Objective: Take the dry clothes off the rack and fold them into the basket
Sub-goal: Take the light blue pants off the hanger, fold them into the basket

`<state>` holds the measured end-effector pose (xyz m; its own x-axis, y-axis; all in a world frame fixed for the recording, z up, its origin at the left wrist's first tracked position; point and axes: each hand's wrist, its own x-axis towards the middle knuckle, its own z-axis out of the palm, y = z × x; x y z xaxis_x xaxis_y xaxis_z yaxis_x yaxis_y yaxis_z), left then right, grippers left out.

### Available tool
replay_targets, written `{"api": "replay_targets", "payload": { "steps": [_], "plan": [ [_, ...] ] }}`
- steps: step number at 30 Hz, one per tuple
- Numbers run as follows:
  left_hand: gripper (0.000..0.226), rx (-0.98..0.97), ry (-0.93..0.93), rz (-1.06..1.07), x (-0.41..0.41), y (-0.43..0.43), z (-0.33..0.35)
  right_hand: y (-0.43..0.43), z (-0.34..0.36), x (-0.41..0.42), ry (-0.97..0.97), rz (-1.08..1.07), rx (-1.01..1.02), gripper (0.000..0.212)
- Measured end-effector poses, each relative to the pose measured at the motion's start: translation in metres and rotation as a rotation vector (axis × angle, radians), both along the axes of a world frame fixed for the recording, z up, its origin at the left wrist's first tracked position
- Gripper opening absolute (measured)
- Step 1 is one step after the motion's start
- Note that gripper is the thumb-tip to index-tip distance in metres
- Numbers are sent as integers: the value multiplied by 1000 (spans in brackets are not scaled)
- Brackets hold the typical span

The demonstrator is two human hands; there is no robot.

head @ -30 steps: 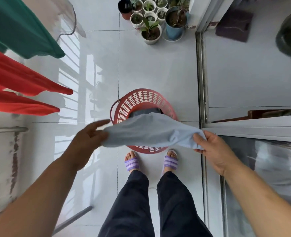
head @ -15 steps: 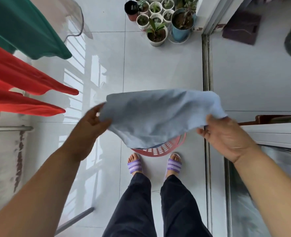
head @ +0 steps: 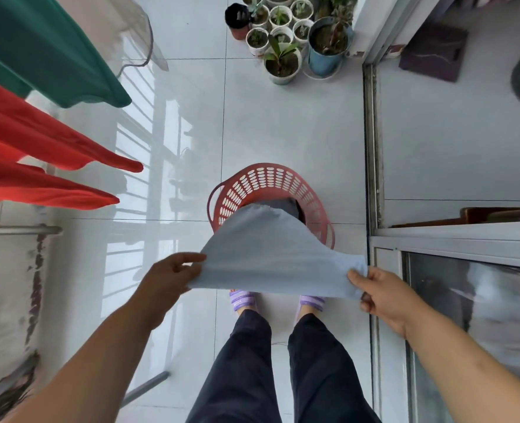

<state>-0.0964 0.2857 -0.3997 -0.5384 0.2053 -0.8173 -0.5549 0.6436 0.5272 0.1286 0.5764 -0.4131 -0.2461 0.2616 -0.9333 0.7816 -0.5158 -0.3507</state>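
Observation:
A light blue garment (head: 271, 254) is stretched between my two hands over the floor, its far part drooping toward the red perforated basket (head: 252, 184). My left hand (head: 167, 282) pinches its left edge and my right hand (head: 381, 294) pinches its right corner. A dark grey folded cloth (head: 280, 204) lies inside the basket, partly hidden by the blue garment. At the left, a green garment (head: 48, 53) and red garments (head: 39, 148) hang from the rack.
Several potted plants (head: 283, 59) stand at the far middle. A sliding-door track (head: 371, 141) and glass door (head: 466, 300) run along the right. A metal rail (head: 17, 230) and stained wall sit at the left. My feet in purple slippers (head: 242, 300) stand by the basket.
The blue garment, flipped up high half a second ago, has come back down. Both hands have dropped toward me, and the basket's far rim shows again.

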Motion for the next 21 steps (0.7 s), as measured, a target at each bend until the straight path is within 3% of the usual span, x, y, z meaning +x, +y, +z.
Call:
{"api": "replay_targets", "payload": {
  "steps": [3,9,13,18,21],
  "plan": [
    [15,-49,-25,-32,13,-9,-11,-11,-4,14,-17,5,-26,14],
    [17,-138,-48,-203,31,-24,-25,-24,-11,37,-90,78,-26,15],
    [19,-182,40,-337,40,-30,-27,-31,-12,48,-76,145,-24,17],
    [20,-252,116,-486,43,-28,-27,-40,-12,48,-25,217,102,20],
    [20,-248,154,-471,41,-23,-23,-40,-11,45,-9,186,216,21]
  ]
}}
